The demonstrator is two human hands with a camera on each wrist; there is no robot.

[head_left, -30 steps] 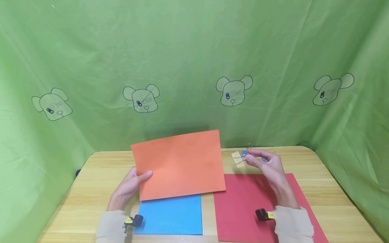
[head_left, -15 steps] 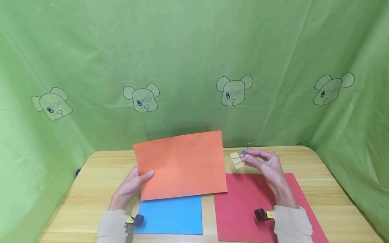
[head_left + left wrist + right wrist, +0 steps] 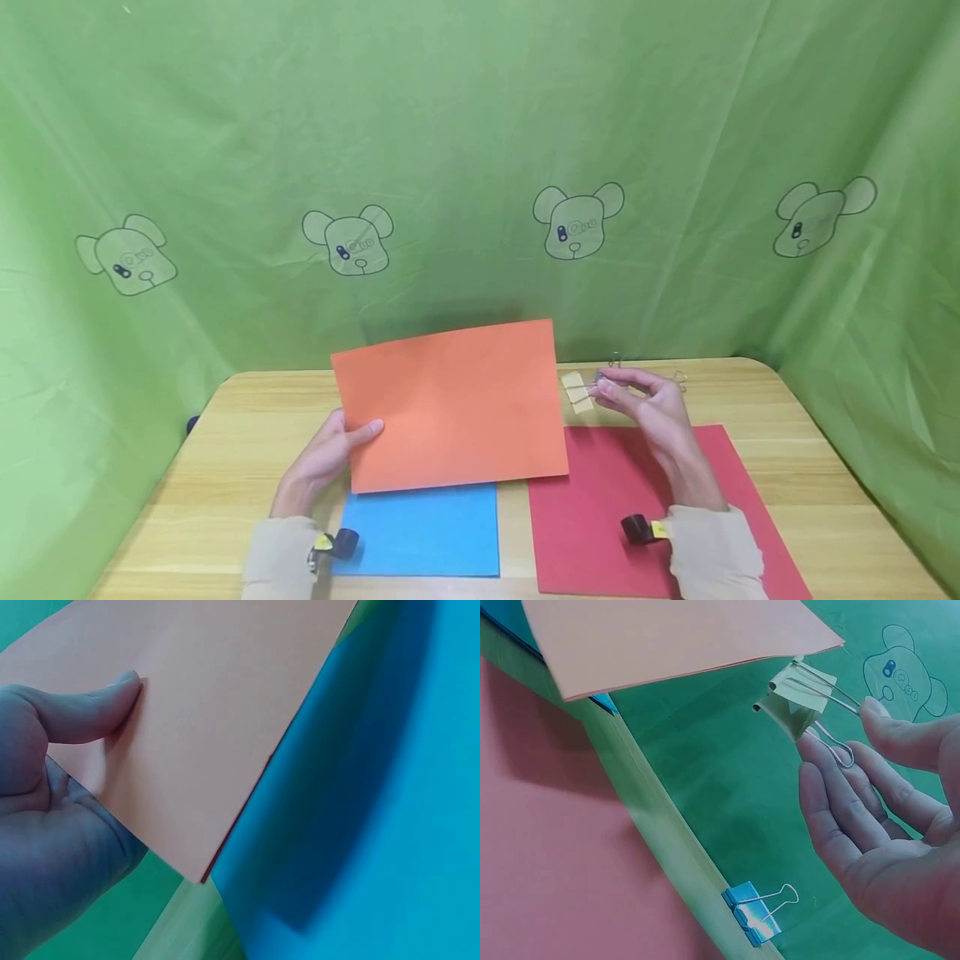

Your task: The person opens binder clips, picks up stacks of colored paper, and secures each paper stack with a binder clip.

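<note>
My left hand (image 3: 326,454) grips a stack of orange paper (image 3: 453,408) by its left edge, thumb on the front face. The other fingers are hidden behind it. My right hand (image 3: 660,417) pinches a yellow binder clip (image 3: 577,393) by its wire handles, thumb on one and fingers on the other. In the right wrist view the clip (image 3: 799,697) has its mouth parted and faces the orange paper (image 3: 682,637). It is close to the paper's right edge; whether they touch I cannot tell.
Blue paper (image 3: 423,533) lies on the wooden table (image 3: 195,492) beneath the orange stack. Red paper (image 3: 592,517) lies to its right. A blue binder clip (image 3: 751,915) sits near the table's far edge, mostly behind my right hand in the head view. A green curtain (image 3: 465,150) surrounds the table.
Both hands have drifted: the orange paper slightly right, the yellow clip left, so the gap between them has narrowed. The blue and red papers stay where they were.
</note>
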